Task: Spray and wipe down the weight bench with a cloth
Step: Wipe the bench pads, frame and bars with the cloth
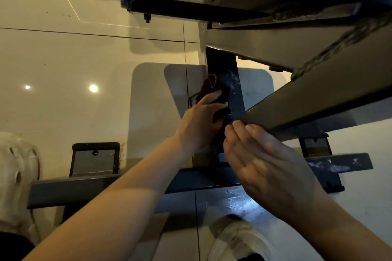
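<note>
Wiping bench upright from underneath.
Our left hand (pixel 203 118) grips dark red cloth (pixel 209 88) against the black post (pixel 224 82); right hand (pixel 265 165) flat, fingers straight, touching the angled strut (pixel 318 101). No readable labels.

Dim warm light, glare spots on glossy floor (pixel 93 88), soft shadows, wide-angle edge distortion

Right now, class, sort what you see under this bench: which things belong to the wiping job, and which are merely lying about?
Job in hand:
- dark red cloth, gripped by the left hand
- upright black post, being wiped
- slanted frame bar, touched by the right hand

Lying about:
- white shoes
- tiled floor
</note>
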Available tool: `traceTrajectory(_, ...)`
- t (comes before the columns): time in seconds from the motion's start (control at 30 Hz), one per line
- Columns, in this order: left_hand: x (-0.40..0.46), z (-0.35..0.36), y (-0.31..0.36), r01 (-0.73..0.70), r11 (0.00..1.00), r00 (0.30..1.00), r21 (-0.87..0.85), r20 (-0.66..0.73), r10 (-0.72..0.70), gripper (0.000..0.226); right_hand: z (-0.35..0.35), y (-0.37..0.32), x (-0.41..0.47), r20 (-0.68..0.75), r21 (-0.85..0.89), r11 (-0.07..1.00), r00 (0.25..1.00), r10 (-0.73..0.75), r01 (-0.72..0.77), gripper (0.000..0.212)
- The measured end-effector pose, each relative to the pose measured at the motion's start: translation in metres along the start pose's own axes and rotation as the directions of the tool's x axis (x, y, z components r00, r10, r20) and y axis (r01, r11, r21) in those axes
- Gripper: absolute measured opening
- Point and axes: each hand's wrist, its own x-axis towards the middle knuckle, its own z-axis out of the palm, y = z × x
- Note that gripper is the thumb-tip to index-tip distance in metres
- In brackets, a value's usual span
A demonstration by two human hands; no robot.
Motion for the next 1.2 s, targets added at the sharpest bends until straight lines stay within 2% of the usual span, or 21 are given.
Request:
traceTrajectory(0.2,-0.007,0.003,-0.008,0.013,0.999,1.000,-0.049,0.029,-0.011,0.044,0.002,0.001,-0.001,0.017,0.037,0.999,1.000,-0.026,0.025,0.039)
traceTrajectory(0.33,0.013,0.014,-0.011,-0.015,0.999,0.998,-0.035,-0.060,0.013,0.047,-0.002,0.003,-0.001,0.063,0.042,0.999,0.997,-0.034,0.032,0.046)
traceTrajectory(0.43,0.035,0.025,-0.013,-0.019,0.975,0.985,-0.222,-0.170,-0.020,0.048,-0.004,0.004,0.000,0.046,0.049,0.998,0.998,-0.039,0.036,0.049)
traceTrajectory(0.53,0.055,0.027,-0.010,0.059,0.906,0.961,-0.420,-0.220,-0.165,0.051,-0.004,0.003,0.000,0.045,0.058,0.997,0.998,-0.046,0.044,0.053)
traceTrajectory(0.67,0.080,0.021,-0.014,0.155,0.725,0.935,-0.671,-0.138,-0.327,0.067,-0.007,-0.001,0.002,0.018,0.094,0.994,0.998,-0.060,0.058,0.054)
traceTrajectory(0.83,0.114,-0.001,-0.020,0.178,0.696,0.947,-0.696,-0.072,-0.314,0.078,-0.004,-0.001,0.002,-0.029,0.118,0.992,0.999,-0.045,0.048,0.053)
traceTrajectory(0.93,0.124,-0.007,-0.023,0.184,0.631,0.943,-0.754,-0.047,-0.331,0.075,0.002,0.002,0.001,-0.061,0.111,0.992,0.997,-0.047,0.054,0.049)
traceTrajectory(1.07,0.087,0.007,-0.017,0.232,0.525,0.926,-0.819,0.021,-0.377,0.063,0.002,0.000,0.000,-0.052,0.105,0.993,0.998,-0.045,0.050,0.050)
traceTrajectory(1.17,0.044,0.019,-0.005,0.245,0.508,0.940,-0.826,0.074,-0.334,0.068,-0.001,0.000,0.001,-0.052,0.122,0.992,0.998,-0.020,0.026,0.054)
traceTrajectory(1.2,0.030,0.024,-0.001,0.268,0.475,0.937,-0.838,0.112,-0.331,0.069,0.000,0.001,0.001,-0.051,0.117,0.993,0.999,-0.016,0.022,0.053)
